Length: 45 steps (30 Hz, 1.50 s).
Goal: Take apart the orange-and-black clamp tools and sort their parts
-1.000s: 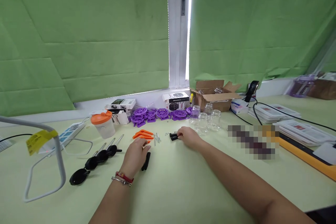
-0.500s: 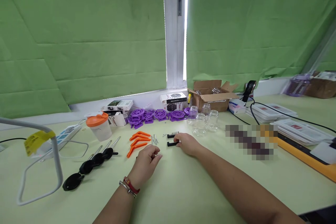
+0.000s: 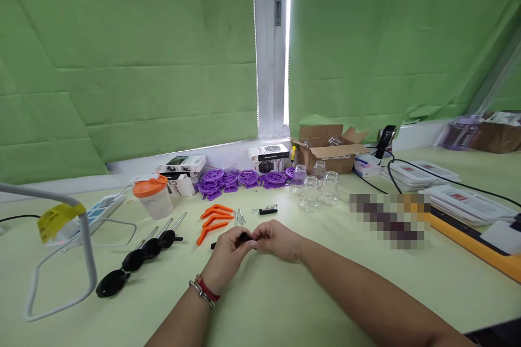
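My left hand point(image 3: 228, 252) is closed around a small black plastic part point(image 3: 245, 237), mostly hidden by my fingers. Pinched fingers of my right hand point(image 3: 279, 239) meet its right end, close to my left thumb. A black tip point(image 3: 213, 246) shows at the left side of my left hand; what it belongs to is hidden. Just beyond my hands lies another black part point(image 3: 268, 211) beside small coil springs point(image 3: 270, 206). Slim metal pins point(image 3: 241, 216) and several orange bent handles point(image 3: 215, 218) rest to the left of these.
Several black round-headed pieces with metal rods point(image 3: 152, 246) lie at left, near a bent grey metal frame point(image 3: 91, 260) and an orange-lidded cup point(image 3: 152, 195). Purple plastic wheels point(image 3: 247, 178), glass jars point(image 3: 311, 195) and a cardboard box point(image 3: 334, 157) line the back. Card stacks point(image 3: 464, 203) sit at right.
My right hand has lifted the nearer black part off the table and drawn it left and toward me. Both hands now meet around it.
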### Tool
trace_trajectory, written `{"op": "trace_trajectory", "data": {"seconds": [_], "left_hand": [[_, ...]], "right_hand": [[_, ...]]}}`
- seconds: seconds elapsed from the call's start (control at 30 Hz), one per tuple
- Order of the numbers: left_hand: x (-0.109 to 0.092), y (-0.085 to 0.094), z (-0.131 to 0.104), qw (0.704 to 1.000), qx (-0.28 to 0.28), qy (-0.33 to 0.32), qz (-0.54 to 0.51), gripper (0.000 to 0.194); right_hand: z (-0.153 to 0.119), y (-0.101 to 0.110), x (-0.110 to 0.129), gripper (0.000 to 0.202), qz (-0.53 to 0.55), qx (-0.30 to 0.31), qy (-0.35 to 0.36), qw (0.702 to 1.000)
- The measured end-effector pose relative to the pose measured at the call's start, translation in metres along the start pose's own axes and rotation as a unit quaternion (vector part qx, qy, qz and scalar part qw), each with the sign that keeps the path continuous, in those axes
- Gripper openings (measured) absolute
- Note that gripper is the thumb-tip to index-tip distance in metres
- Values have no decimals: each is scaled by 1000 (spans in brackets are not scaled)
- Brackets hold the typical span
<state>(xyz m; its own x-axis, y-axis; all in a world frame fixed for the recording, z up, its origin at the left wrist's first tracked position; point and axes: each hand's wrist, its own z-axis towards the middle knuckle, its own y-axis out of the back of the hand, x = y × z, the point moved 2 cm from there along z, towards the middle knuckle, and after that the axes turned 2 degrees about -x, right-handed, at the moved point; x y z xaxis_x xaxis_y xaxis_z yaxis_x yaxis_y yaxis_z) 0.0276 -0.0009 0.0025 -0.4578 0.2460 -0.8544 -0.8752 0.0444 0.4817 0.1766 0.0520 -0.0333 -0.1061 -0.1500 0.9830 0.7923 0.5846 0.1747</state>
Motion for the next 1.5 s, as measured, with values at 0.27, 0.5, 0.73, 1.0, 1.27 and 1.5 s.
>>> {"op": "trace_trajectory", "data": {"seconds": [0.27, 0.5, 0.73, 1.0, 1.27, 1.5], "left_hand": [[-1, -4, -3, 998, 45, 39, 9, 21], [0, -5, -4, 997, 64, 40, 20, 21], [2, -6, -5, 997, 68, 34, 26, 19], [0, -5, -5, 996, 74, 25, 33, 17], [2, -6, -5, 996, 82, 19, 40, 17], [4, -6, -3, 990, 86, -1, 109, 17]], "right_hand": [[29, 68, -10, 26, -409, -241, 103, 874], [32, 69, -23, 27, -485, -174, 84, 853], [26, 65, -22, 29, -479, -138, 105, 860], [21, 62, -23, 27, -445, -147, 130, 874], [39, 73, -10, 27, -489, -189, 55, 850], [75, 79, 0, 13, -546, -114, 13, 830]]}}
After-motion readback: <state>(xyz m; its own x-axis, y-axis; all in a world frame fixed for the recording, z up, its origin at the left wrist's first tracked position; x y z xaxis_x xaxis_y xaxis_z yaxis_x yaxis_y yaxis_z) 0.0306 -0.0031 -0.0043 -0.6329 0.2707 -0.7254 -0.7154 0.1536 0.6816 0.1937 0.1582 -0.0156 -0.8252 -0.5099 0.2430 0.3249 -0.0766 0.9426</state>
